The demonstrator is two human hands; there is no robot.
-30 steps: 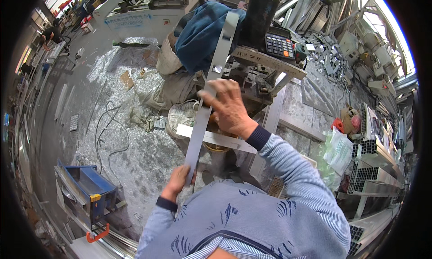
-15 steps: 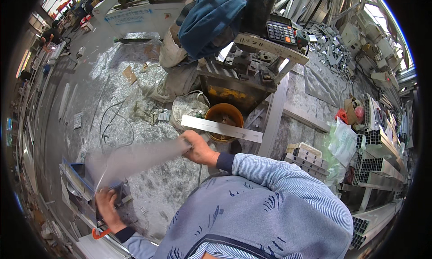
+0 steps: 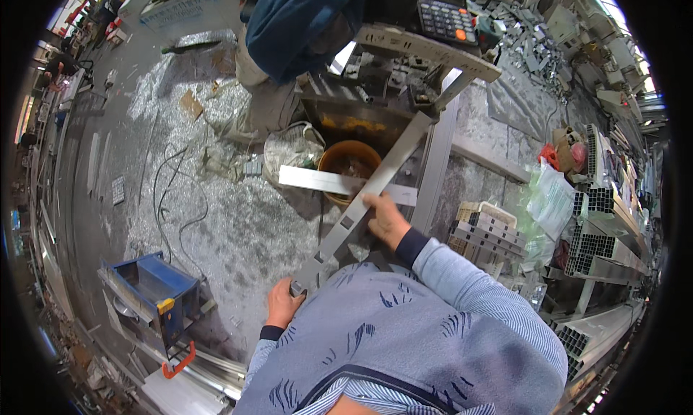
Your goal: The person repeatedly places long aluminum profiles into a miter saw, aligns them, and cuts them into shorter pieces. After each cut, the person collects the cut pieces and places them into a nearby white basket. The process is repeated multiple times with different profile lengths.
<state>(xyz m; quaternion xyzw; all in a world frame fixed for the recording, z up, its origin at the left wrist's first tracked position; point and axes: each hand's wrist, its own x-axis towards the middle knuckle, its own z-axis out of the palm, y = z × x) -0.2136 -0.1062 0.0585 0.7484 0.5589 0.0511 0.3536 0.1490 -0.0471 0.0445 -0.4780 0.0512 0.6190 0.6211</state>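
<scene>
A long grey metal profile (image 3: 394, 161) with square cut-outs slants up and away to the right in front of me. My left hand (image 3: 283, 303) has its fingers closed round the near end, close to my apron. Farther along, my right hand (image 3: 385, 220) grips the profile near its middle. Beneath it, a flat pale metal strip (image 3: 309, 178) lies across an orange bucket (image 3: 330, 153), and the profile crosses over that strip. Whether the two pieces touch, I cannot tell.
At the lower left stands a blue machine (image 3: 164, 276) with an orange-red handle (image 3: 179, 360). A workbench (image 3: 426, 48) holds a calculator (image 3: 447, 19) and a blue cloth (image 3: 299, 29). Notched profiles (image 3: 487, 234) are stacked at the right, beside square tubes (image 3: 603, 234). A cable (image 3: 160, 191) curls over the floor.
The profile has swung from the blue machine at the left to a steep slant before me. Both hands have moved right, the left by far the most, still holding it.
</scene>
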